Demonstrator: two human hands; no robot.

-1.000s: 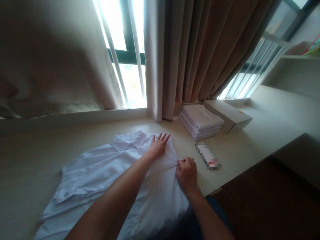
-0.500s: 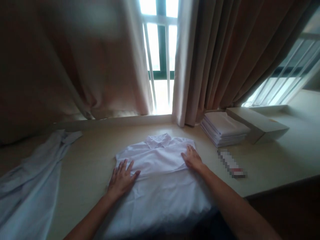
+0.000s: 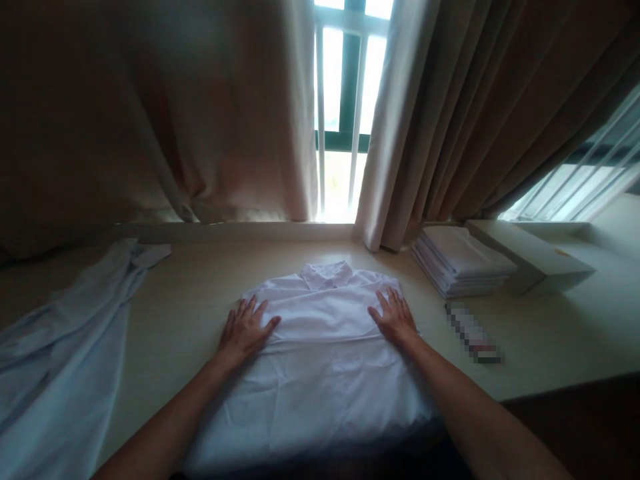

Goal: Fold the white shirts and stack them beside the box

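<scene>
A white collared shirt (image 3: 325,373) lies spread in front of me, its collar (image 3: 327,273) pointing toward the window and its lower end at the near edge. My left hand (image 3: 247,328) rests flat on the shirt's left side below the shoulder, fingers spread. On the opposite side, my right hand (image 3: 394,317) lies flat near the right shoulder, also with fingers apart. Between the hands the cloth looks fairly smooth, with a crosswise fold just below them. Neither hand grips the fabric.
Another white garment (image 3: 75,347) lies loosely at the left. To the right stand a stack of folded white cloth (image 3: 463,257), a pale box (image 3: 535,257) and a pixelated oblong object (image 3: 475,333). Curtains (image 3: 240,120) hang along the back of the pale tabletop (image 3: 175,307).
The view has shifted slightly, so most things sit a little farther right. My right hand has settled flatter with its fingers more spread; my left hand stays on the shirt's left side.
</scene>
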